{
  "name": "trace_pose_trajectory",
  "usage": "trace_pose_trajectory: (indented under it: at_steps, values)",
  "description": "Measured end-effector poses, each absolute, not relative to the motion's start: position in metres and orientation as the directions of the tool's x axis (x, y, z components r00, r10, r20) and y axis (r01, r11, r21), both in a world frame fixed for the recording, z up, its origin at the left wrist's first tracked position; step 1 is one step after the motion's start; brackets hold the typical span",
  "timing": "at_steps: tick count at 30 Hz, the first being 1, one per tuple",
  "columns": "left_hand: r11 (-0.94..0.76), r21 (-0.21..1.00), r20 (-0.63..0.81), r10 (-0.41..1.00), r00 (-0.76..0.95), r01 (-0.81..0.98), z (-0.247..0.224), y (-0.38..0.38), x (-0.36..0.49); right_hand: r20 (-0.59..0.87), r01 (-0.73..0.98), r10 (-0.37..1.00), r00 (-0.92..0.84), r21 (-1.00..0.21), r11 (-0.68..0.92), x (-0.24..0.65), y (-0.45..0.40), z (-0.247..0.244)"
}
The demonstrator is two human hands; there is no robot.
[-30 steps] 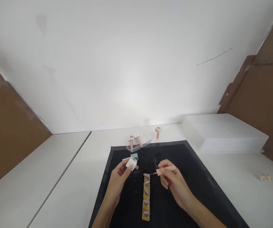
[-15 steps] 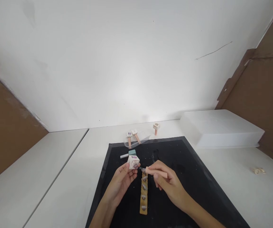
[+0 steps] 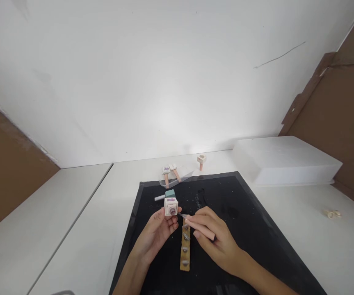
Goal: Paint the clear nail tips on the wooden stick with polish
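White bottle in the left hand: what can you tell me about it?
The white bottle is small and boxy, with purplish print on its upper face and a round, purplish-ringed opening, uncapped. It looks like hard plastic or glass; which is unclear. It is tipped so that the opening faces the wearer, and is held in the fingers of the left hand above the black mat. A pink-handled brush points towards it; whether they touch is unclear.

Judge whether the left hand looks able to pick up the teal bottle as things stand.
Probably not: the left hand is occupied with the white bottle, which appears just in front of the teal bottle. Freed of it, the hand could likely reach, since the teal bottle looks close by.
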State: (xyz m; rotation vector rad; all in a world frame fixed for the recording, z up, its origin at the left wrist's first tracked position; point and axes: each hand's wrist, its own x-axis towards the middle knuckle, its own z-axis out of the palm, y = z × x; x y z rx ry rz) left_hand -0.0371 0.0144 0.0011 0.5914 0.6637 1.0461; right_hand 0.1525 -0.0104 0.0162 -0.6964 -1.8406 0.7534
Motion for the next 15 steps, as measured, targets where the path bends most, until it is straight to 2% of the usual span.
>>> trace_pose_trajectory:
  at_steps: [11,15]
  values:
    - [0.346,0.761,-0.186,0.926,0.328,-0.548,0.003,0.0131,-0.0365,0.587,0.203,0.713,-0.384,-0.699,0.685,0.1527,-0.0098,0.0152]
    - [0.28,0.797,-0.141,0.948,0.286,-0.535,0.0059,0.011,-0.0358,0.609,0.278,0.662,-0.436,-0.609,0.743,0.1517,-0.009,0.0122]
